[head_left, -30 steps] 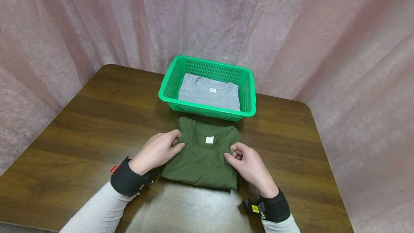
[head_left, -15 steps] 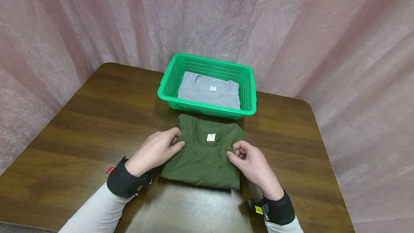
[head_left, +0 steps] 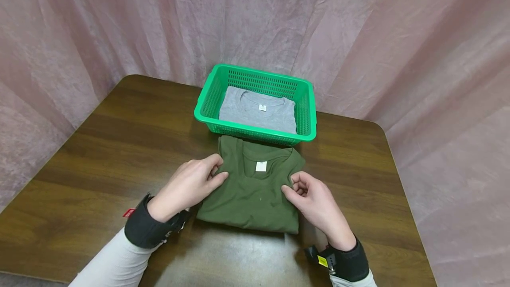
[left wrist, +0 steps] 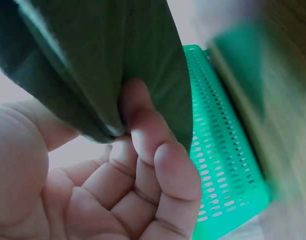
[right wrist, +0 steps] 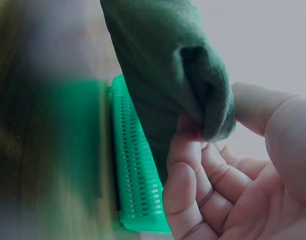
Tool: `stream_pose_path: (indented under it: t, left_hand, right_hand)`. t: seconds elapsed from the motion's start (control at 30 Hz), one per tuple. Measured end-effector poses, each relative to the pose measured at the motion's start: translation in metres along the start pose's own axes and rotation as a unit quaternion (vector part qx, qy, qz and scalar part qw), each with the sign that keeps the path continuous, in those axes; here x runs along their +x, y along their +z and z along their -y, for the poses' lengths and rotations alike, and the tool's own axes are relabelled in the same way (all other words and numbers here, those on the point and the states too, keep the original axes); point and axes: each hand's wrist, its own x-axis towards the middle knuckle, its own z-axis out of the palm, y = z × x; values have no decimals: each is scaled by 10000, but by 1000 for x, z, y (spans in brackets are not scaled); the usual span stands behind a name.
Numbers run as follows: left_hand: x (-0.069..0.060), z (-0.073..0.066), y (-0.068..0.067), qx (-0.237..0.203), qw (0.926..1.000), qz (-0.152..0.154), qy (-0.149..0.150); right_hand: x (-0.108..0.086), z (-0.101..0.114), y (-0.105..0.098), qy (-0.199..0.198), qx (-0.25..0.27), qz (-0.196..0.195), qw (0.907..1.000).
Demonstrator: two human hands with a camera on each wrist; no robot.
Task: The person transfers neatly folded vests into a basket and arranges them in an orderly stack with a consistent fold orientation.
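Observation:
A folded dark green T-shirt (head_left: 251, 198) with a white neck label lies in front of the basket, its neckline toward the basket. My left hand (head_left: 189, 185) pinches its left edge, thumb on top and fingers underneath. On the opposite edge my right hand (head_left: 316, 198) pinches the cloth in the same way. In the left wrist view, curled fingers (left wrist: 168, 170) lie under the layered green cloth (left wrist: 93, 65). The right wrist view has the shirt's folded edge (right wrist: 208, 100) between thumb and fingers. Whether the shirt is off the table cannot be told surely.
A green plastic basket (head_left: 203, 114) with slotted walls stands at the back of the brown wooden table (head_left: 119, 145). Inside it lies a folded grey T-shirt (head_left: 255, 114) with a white label. A pink curtain (head_left: 255, 17) hangs behind the table.
The green shirt's right edge has moved slightly right with my right hand, and its collar sits a little nearer the basket. The cloth looks spread wider. Both hands keep their pinch.

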Motion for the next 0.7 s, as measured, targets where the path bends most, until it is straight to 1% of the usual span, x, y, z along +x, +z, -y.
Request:
stream_pose_path:
  t: [0.2,0.4,0.7]
  left_hand:
    - [-2,-7,-6,39,10000,-57,57]
    - [-1,-13,-15,90,9998,-116,146]
    - [2,-25,-29,133,9993,-238,266]
  right_hand:
    - [-4,7,-6,-60,-139,-11,9999]
    - [-5,15,-14,-155,-210,-36,9997]
    - [-7,29,-26,-425,-359,-165,9983]
